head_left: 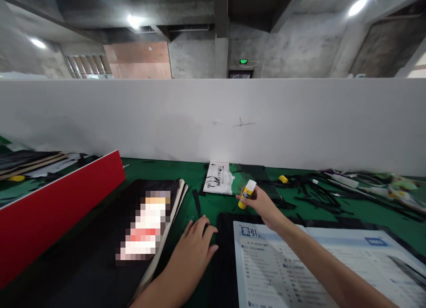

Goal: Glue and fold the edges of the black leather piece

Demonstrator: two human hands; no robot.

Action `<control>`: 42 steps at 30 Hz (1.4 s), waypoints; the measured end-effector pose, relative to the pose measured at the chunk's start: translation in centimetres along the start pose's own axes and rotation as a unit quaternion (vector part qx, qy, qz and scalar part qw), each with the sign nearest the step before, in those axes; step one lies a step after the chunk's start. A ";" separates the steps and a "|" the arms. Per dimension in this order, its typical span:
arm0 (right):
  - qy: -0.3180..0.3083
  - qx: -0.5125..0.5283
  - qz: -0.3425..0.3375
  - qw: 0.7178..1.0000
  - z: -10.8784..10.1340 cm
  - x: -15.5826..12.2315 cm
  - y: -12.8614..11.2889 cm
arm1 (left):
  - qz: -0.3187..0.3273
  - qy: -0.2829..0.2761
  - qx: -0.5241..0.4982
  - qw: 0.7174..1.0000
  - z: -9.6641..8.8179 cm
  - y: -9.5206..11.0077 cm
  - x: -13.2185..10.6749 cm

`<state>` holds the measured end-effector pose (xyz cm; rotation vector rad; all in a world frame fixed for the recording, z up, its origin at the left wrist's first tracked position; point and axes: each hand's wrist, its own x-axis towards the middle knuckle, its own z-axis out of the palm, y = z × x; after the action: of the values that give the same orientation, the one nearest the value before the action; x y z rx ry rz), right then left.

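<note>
My right hand (pixel 261 205) is closed around a yellow glue stick (pixel 246 195) with a white end pointing up. It holds the stick tilted, above the green table near the top edge of an open printed book (pixel 266 268). Black sheet material (pixel 223 254) borders that book. My left hand (pixel 199 240) rests palm down with its fingers spread, between the open book and a stack of black-covered books (pixel 83 237). Nothing shows in its fingers. Part of the open book is hidden under my right forearm.
A red divider (pixel 66 210) stands at left, and a white partition (pixel 199 121) runs across the back. Before the partition lies a white-and-green book (pixel 219 179). Black strips (pixel 313 192), a yellow cap-like piece (pixel 283 179) and mixed scraps (pixel 382 190) are at right. Scissors-like metal blades (pixel 408 268) lie on the page.
</note>
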<state>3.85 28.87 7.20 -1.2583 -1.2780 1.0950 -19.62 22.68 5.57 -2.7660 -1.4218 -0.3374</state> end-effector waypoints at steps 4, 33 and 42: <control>0.011 -0.050 -0.019 0.998 0.1 0.7 1.8 | -0.007 -0.004 -0.002 1.000 0.0 0.0 0.0; -0.160 -0.649 -0.054 0.742 0.4 -3.8 -4.8 | -0.004 0.003 -0.001 1.000 0.1 -0.2 -0.2; -0.160 -0.639 -0.017 0.752 -0.6 -3.1 -4.1 | -0.011 -0.010 -0.013 1.000 -0.4 0.0 0.0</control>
<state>3.91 25.56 11.16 -2.0156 -2.4883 0.2492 -19.66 22.64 5.95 -2.7850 -1.4626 -0.3318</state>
